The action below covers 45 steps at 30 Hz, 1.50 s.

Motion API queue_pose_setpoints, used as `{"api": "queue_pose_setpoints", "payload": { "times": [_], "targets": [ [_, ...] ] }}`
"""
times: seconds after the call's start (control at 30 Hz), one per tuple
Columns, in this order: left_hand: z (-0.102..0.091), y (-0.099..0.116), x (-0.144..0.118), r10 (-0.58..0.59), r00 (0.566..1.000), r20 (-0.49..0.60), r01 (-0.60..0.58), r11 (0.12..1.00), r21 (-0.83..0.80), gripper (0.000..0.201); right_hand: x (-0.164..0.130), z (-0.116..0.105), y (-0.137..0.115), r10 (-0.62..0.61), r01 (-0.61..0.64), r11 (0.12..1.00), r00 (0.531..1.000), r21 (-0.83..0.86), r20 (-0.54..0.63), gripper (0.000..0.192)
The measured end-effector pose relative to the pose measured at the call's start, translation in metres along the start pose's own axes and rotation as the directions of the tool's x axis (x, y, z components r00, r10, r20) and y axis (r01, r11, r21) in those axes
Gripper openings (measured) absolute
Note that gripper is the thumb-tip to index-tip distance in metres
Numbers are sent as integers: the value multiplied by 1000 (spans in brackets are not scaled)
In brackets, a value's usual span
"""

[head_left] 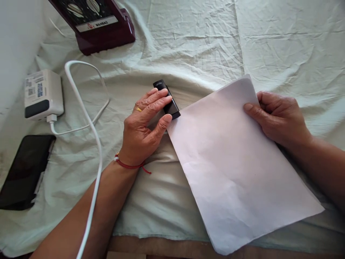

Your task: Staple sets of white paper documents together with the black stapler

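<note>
A small black stapler (166,96) lies on the pale green cloth at the upper left corner of a white paper sheet (231,169). My left hand (144,127) rests on top of the stapler, fingers over it and thumb beside the paper's corner. My right hand (277,117) pinches the sheet's upper right edge, thumb on top. The paper lies flat and turned at an angle, its lower corner reaching past the cloth's near edge.
A white power adapter (43,94) with a white cable (91,144) sits at the left. A black phone (25,171) lies below it. A dark red appliance (94,23) stands at the back. The wrinkled green cloth (205,43) covers the surface.
</note>
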<state>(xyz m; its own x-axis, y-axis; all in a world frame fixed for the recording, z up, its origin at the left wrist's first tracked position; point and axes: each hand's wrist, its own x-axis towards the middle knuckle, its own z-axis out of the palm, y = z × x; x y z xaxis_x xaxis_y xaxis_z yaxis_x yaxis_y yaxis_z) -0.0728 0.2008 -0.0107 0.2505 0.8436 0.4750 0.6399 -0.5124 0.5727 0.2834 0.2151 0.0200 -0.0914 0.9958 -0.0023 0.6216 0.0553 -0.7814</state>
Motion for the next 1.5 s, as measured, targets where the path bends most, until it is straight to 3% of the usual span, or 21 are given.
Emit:
{"api": "queue_pose_setpoints", "payload": {
  "times": [0.07, 0.2, 0.3, 0.37, 0.43, 0.53, 0.63, 0.87, 0.97, 1.13, 1.3, 1.4, 1.5],
  "targets": [
    [2, -2, -1, -15, 1000, -10, 15, 1000, 6, 45, 0, -2, 0, -14, 14, 1000, 1000, 16, 3, 34],
    [6, -7, -3, -112, 986, -122, 109, 994, -26, 67, 0, -6, 1, -42, 45, 999, 984, -14, 172, 37],
    [7, -7, -5, -210, 955, -208, 187, 975, -125, 58, 1, -7, 3, -38, 39, 999, 981, -6, 189, 37],
    [5, -2, -5, -265, 954, -144, 244, 959, -145, 49, 1, -6, 5, -19, 16, 1000, 987, 20, 160, 38],
    [2, 4, -3, -270, 962, -39, 266, 960, -91, 54, 2, -5, 7, -15, 9, 999, 990, 40, 138, 39],
    [-2, 11, 1, -182, 982, 40, 183, 983, -25, 62, 3, -4, 8, -13, 6, 998, 992, 54, 123, 39],
    [-4, 14, 4, -115, 987, 110, 123, 990, -62, 64, 3, -5, 6, 6, -14, 998, 992, 63, 127, 38],
    [-10, 15, 5, -105, 957, 272, 135, 986, -96, 35, 2, -6, 4, 26, -44, 988, 992, 147, 125, 36],
    [-12, 14, 6, -130, 944, 305, 168, 981, -101, 30, 2, -5, 6, 29, -46, 981, 995, 189, 92, 35],
    [-16, 14, 8, -146, 937, 318, 197, 971, -134, 48, 5, -5, 9, -3, -6, 997, 994, 83, 105, 37],
    [-25, 15, 11, -183, 870, 457, 277, 949, -148, 33, 5, -6, 11, -8, 4, 998, 998, 66, 58, 45],
    [-24, 12, 10, -224, 863, 452, 316, 939, -138, 27, 5, -5, 12, 16, -20, 997, 999, 78, 47, 47],
    [-22, 10, 8, -240, 877, 416, 325, 934, -147, 34, 5, -5, 13, 38, -43, 995, 998, 87, 55, 49]
  ]
}}
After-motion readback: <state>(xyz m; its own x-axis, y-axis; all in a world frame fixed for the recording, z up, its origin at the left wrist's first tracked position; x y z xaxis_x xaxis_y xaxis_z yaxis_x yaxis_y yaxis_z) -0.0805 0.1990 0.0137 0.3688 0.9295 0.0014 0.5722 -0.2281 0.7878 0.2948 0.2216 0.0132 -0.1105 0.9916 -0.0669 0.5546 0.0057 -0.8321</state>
